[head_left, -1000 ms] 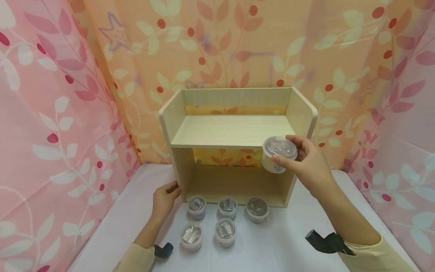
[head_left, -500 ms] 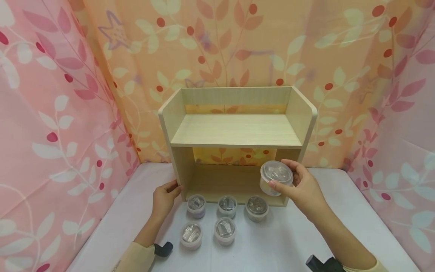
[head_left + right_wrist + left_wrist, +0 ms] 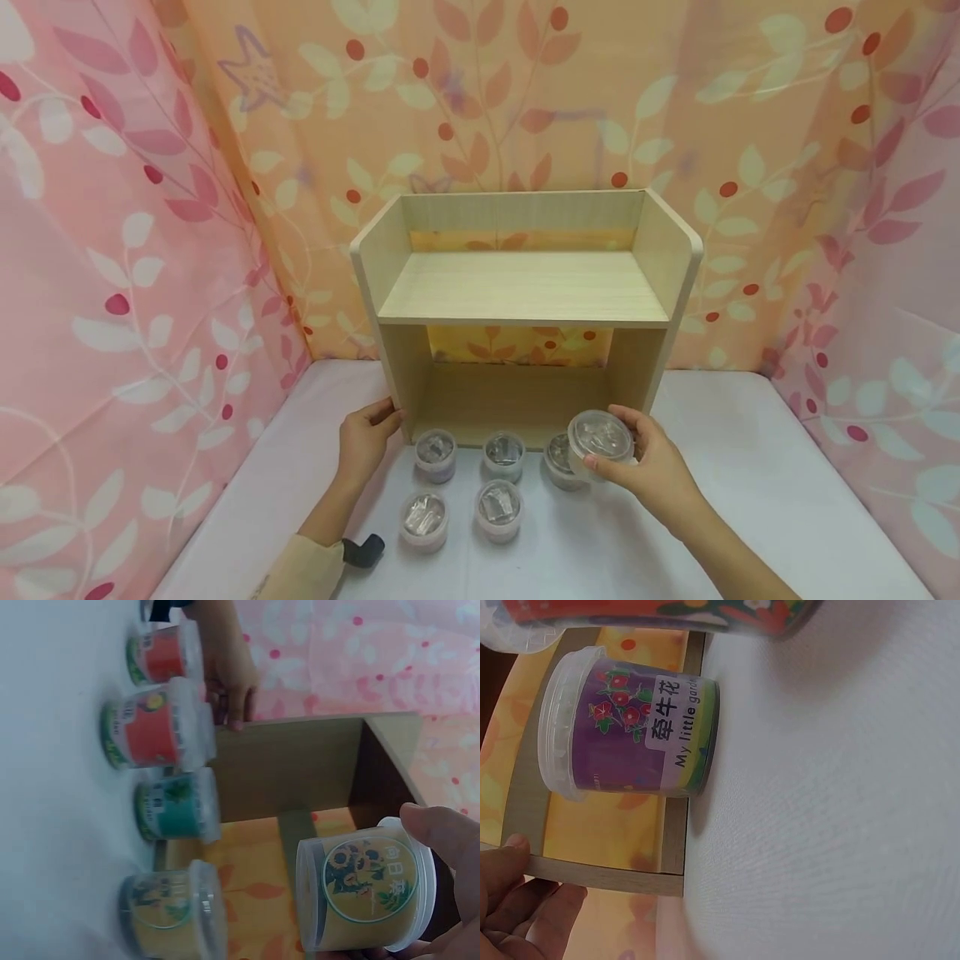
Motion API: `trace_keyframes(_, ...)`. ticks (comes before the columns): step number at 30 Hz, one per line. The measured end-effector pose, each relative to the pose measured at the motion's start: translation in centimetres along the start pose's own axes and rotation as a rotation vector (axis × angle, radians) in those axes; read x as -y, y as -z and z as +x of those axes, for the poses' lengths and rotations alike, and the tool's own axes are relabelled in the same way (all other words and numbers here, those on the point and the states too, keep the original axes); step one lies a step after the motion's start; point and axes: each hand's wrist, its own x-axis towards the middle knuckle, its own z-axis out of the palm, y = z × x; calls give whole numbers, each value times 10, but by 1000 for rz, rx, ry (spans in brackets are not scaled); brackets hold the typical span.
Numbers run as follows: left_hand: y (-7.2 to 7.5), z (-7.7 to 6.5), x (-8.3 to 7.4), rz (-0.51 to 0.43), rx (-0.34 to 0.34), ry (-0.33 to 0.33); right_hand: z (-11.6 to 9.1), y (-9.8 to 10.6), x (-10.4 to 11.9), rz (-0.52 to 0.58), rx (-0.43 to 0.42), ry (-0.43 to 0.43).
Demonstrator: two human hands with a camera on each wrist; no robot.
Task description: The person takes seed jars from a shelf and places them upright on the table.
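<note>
My right hand (image 3: 652,471) holds a clear-lidded plastic tub (image 3: 600,435) by its rim and side, thumb at the near side. In the right wrist view the tub bears a yellow sunflower label (image 3: 369,886). It is above the table at the lower right of the wooden shelf (image 3: 525,287), partly covering another tub (image 3: 557,468) with a similar label. My left hand (image 3: 363,442) grips the front edge of the shelf's left side panel, thumb on one face and fingers on the other. Nearest it stands a tub with a purple label (image 3: 626,727).
Lidded tubs stand on the white table (image 3: 712,500) before the shelf: one at the back middle (image 3: 503,455), one at the front left (image 3: 423,521), one at the front middle (image 3: 498,510). Patterned curtains (image 3: 487,100) enclose the back and sides.
My right hand has lowered the tub from the height of the upper board to just above the table, toward me. The left hand stays on the side panel.
</note>
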Motion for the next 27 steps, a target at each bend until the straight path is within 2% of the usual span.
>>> trace_keyframes(7, 2, 0, -2, -9, 0, -6, -6, -15, -21, -46, 4, -41)
trace_keyframes(21, 2, 1, -2, -12, 4, -10, -16, -43, -44, -109, 52, -73)
trace_keyframes(27, 0, -1, 0, -8, -2, -7, -18, -53, -55, -136, 35, -65)
